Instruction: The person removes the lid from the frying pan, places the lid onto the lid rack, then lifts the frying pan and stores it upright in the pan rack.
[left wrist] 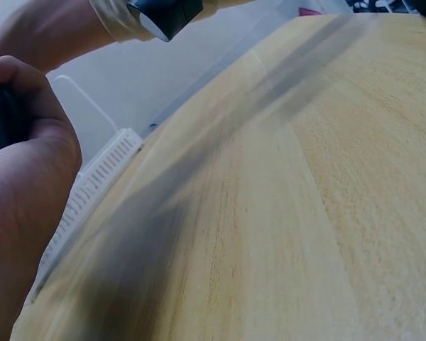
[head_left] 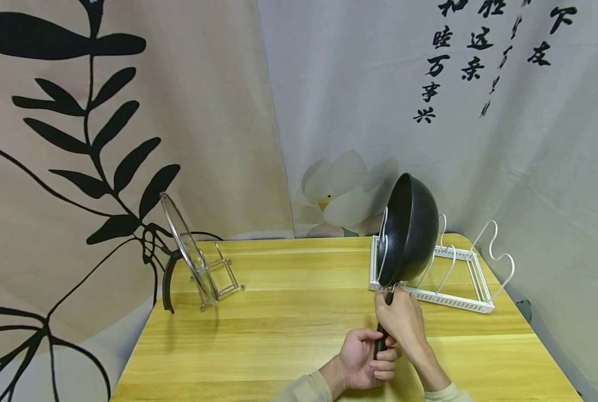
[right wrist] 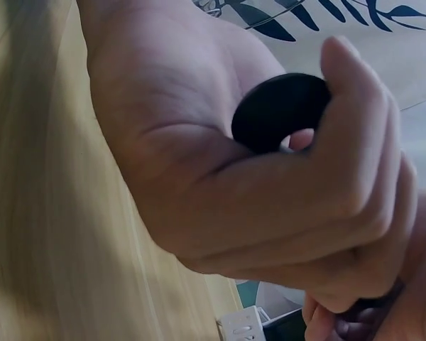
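Observation:
A black wok (head_left: 413, 231) is tilted on its side at the left end of a white rack (head_left: 457, 303), its opening facing left beside a white wire loop. Its black handle (head_left: 381, 343) points down toward me. My right hand (head_left: 403, 317) grips the handle near the wok. Lower down, my left hand (head_left: 368, 360) curls its fingers round the handle's end, palm up. In the right wrist view the handle's rounded end (right wrist: 270, 106), with a hole in it, pokes out of curled fingers. Whether the wok rests on the rack is unclear.
At the table's left, a clear lid (head_left: 190, 251) with a metal rim and black handle (head_left: 168, 282) leans upright on a small metal wire stand (head_left: 225, 279). Tall white wire loops (head_left: 494, 245) rise from the rack's right side. A printed curtain (head_left: 218, 111) hangs behind the wooden table (head_left: 278, 312).

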